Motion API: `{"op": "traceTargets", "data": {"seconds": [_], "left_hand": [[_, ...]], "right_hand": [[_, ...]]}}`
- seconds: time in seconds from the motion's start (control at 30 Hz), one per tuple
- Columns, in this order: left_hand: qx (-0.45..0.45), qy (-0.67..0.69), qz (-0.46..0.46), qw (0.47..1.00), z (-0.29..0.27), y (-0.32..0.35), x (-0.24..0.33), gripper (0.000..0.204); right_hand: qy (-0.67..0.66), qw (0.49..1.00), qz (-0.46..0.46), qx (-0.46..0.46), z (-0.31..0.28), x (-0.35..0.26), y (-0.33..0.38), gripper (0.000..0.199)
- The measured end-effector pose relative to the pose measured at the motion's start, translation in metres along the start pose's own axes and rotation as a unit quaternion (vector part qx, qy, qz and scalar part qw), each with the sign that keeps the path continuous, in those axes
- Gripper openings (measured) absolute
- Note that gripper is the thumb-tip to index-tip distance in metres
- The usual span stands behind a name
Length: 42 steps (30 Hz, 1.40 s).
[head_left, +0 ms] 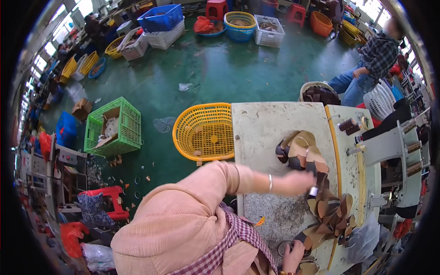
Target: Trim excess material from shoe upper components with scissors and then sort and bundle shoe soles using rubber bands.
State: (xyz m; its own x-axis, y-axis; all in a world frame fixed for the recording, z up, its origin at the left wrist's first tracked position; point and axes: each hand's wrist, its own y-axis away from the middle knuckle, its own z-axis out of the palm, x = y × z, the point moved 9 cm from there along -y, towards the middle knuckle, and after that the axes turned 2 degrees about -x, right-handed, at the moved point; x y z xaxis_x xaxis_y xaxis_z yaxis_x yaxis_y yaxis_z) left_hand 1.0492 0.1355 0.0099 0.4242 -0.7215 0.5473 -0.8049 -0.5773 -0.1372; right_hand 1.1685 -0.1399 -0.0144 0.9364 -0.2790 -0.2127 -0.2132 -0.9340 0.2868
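Observation:
My left hand (300,183) reaches across the pale worktable (256,123), blurred by motion. It looks closed, and a small white-and-dark thing (313,191) shows at its fingertips; what this is I cannot make out. Under and beyond that hand runs a row of overlapping brown and tan leather-like cut pieces (302,146). It leads to a larger heap of such pieces (332,213) on the right. Low on the table, my right hand (293,256) has curled fingers beside a dark ring-shaped thing (282,248) and the heap's near end. Its grip is partly hidden.
A sewing machine (392,149) stands at the right, with thread spools (349,126) nearby. Against the table's left edge is a yellow basket (181,130); farther left sits a green crate (114,146). A seated person (380,57) is at the upper right. Clear plastic (364,238) hangs near the heap.

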Motion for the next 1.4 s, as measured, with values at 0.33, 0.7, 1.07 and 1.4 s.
{"op": "traceTargets", "data": {"seconds": [0.33, 0.7, 1.07, 1.4], "left_hand": [[0.05, 0.096, 0.08, 0.991, -0.03, 0.216, -0.072, 0.055], [0.022, 0.4, -0.358, 0.844, -0.163, 0.649, -0.355, 0.029], [0.149, 0.43, -0.514, 0.727, -0.296, 0.785, -0.633, 0.038], [0.09, 0.279, -0.65, 0.701, -0.46, 0.859, -0.894, 0.03]], "right_hand": [[-0.035, 0.969, -0.245, 0.02, -0.031, -0.31, -0.084, 0.032], [0.047, 0.847, -0.399, -0.347, 0.221, -0.734, -0.186, 0.033], [0.109, 0.813, -0.373, -0.433, 0.326, -0.947, -0.368, 0.039], [0.035, 0.833, -0.446, -0.326, 0.234, -1.276, -0.643, 0.027]]}}
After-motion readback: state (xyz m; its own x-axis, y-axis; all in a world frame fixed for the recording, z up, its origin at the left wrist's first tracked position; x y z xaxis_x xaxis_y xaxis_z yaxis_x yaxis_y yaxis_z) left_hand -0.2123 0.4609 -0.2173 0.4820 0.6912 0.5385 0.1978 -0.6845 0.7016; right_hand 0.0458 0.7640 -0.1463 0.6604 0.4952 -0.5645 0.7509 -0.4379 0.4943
